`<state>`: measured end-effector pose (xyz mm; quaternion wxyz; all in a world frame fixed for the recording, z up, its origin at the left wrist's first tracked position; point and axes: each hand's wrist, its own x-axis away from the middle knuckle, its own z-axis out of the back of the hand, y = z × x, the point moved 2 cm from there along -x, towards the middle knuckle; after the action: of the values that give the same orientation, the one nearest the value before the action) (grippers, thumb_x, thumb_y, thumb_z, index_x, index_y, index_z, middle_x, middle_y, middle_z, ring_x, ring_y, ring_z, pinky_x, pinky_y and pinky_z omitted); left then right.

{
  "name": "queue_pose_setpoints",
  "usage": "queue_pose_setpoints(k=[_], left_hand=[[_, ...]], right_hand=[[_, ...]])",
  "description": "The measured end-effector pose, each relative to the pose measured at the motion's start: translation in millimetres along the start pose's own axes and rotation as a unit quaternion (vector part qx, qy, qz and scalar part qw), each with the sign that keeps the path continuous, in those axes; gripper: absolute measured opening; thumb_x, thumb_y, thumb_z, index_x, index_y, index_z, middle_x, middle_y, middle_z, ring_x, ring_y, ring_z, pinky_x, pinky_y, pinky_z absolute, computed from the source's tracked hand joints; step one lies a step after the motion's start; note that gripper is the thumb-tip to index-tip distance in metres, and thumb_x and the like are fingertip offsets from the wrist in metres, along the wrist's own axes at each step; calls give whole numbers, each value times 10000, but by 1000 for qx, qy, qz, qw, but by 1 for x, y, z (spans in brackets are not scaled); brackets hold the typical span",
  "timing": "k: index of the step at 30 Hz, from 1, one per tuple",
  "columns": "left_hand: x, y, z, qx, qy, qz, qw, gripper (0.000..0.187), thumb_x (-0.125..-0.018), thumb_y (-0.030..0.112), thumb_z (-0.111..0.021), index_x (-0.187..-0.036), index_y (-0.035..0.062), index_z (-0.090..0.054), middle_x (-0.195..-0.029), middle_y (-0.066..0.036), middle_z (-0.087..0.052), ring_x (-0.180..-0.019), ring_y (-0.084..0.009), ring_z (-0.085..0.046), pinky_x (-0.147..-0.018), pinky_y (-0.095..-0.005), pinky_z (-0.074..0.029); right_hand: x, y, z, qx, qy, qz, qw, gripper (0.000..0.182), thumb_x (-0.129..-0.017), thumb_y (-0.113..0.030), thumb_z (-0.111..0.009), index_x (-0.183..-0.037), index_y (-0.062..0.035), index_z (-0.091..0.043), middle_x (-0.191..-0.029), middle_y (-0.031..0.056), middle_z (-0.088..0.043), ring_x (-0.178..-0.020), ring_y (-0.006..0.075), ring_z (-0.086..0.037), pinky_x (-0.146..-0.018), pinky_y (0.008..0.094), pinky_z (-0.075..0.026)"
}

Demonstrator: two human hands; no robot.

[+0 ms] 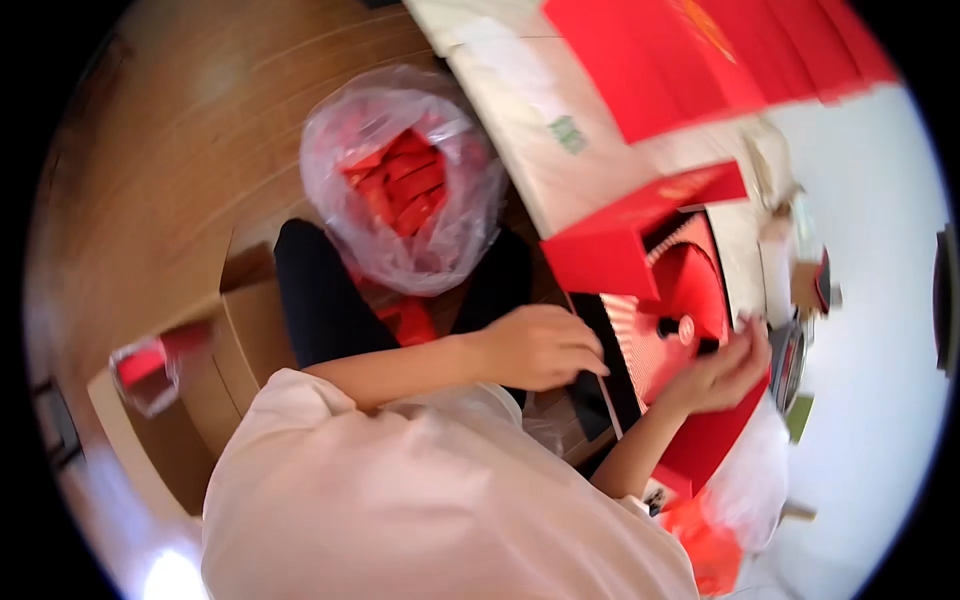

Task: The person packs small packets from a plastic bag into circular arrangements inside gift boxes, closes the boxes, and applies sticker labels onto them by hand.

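Note:
An open red gift box [685, 455] stands before me, with a black inner edge and pink-and-white striped lining [632, 345]. Inside lies a glossy red piece [697, 285] beside a small black part and a round pale emblem [686, 330]. My left hand [540, 348] is at the box's left edge, fingers loosely stretched towards it and nothing seen in them. Over the right side of the box is my right hand [725, 372], its fingers extended and slightly bent, also holding nothing visible. Red folded panels [600, 245] rise at the far side of the box.
A clear plastic bag [325, 150] full of red pieces stands between my legs. To the left is an open cardboard box [240, 340] with a wrapped red item [140, 365]. Red sheets [680, 70] lie on the pale table [500, 90]. White and orange bags [745, 480] sit at right.

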<state>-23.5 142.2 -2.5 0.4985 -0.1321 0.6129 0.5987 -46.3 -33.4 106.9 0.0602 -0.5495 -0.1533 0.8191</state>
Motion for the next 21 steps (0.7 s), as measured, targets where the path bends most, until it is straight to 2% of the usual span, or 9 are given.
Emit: queue_pose_setpoints(k=[2, 4, 6, 7, 8, 12, 14, 17, 21], left_hand=[[45, -24, 36, -46, 95, 144, 984, 298, -706, -45, -574, -918, 127, -692, -902, -56, -649, -827, -259, -624, -712, -371, -506], [89, -44, 67, -90, 184, 257, 944, 306, -717, -77, -558, -963, 65, -670, -870, -104, -628, -819, -275, -613, -695, -344, -490], [127, -54, 98, -107, 243, 382, 885, 267, -778, -75, -546, -1000, 36, -647, -862, -124, -608, -807, -265, -609, -684, -314, -470], [147, -60, 107, -107, 267, 418, 862, 244, -804, -69, -535, -1001, 27, -642, -870, -119, -612, -807, -240, -614, -693, -304, -473], [166, -69, 118, -106, 292, 453, 836, 222, -830, -63, -523, -1003, 17, -637, -878, -114, -616, -807, -214, -619, -703, -294, -477], [220, -85, 140, -59, 420, 517, 743, 195, -868, -55, -499, -999, 3, -631, -886, -94, -624, -810, -161, -617, -732, -268, -482], [229, -94, 144, -8, 427, 522, 738, 185, -895, -43, -482, -1008, -12, -625, -894, -81, -633, -823, -135, -612, -757, -252, -484], [228, -115, 142, 58, 421, 505, 751, 190, -903, -31, -487, -1026, 5, -627, -900, -79, -632, -821, -141, -618, -738, -254, -484], [226, -139, 153, 114, 395, 529, 742, 179, -910, -3, -498, -1031, 19, -628, -894, -66, -639, -815, -131, -618, -702, -258, -486]], right_hand=[[34, -67, -29, -292, -3, 128, 948, 114, -884, -63, -522, -828, 17, -581, -922, 146, -624, -753, 175, -590, -648, 293, -472], [71, -105, -72, -347, -297, 184, 871, 113, -809, -96, -596, -851, -3, -645, -805, 146, -634, -706, 258, -596, -648, 333, -468], [124, -139, -153, -398, -378, 148, 823, 137, -821, 14, -566, -935, 7, -642, -829, 144, -629, -707, 260, -599, -659, 325, -478], [159, -139, -195, -377, -425, 71, 820, 139, -817, 21, -565, -946, -14, -603, -815, 159, -615, -684, 301, -598, -642, 335, -474], [201, -133, -241, -377, -480, -97, 786, 132, -865, -5, -533, -984, -10, -590, -824, 133, -620, -683, 245, -597, -640, 315, -471], [316, -89, -396, -306, -563, -498, 584, 306, -886, -149, -575, -1169, -47, -520, -895, 65, -623, -684, 168, -584, -647, 274, -492], [350, -75, -447, -227, -608, -581, 492, 398, -904, -260, -581, -1230, -54, -486, -991, 114, -611, -805, 228, -611, -668, 325, -513], [364, -98, -488, -214, -635, -598, 441, 501, -910, -327, -572, -1321, -65, -455, -1200, 122, -559, -1021, 312, -576, -895, 406, -480], [385, -119, -538, -247, -666, -592, 380, 397, -901, -246, -553, -1241, -53, -485, -1097, 120, -582, -906, 274, -578, -764, 363, -457]])
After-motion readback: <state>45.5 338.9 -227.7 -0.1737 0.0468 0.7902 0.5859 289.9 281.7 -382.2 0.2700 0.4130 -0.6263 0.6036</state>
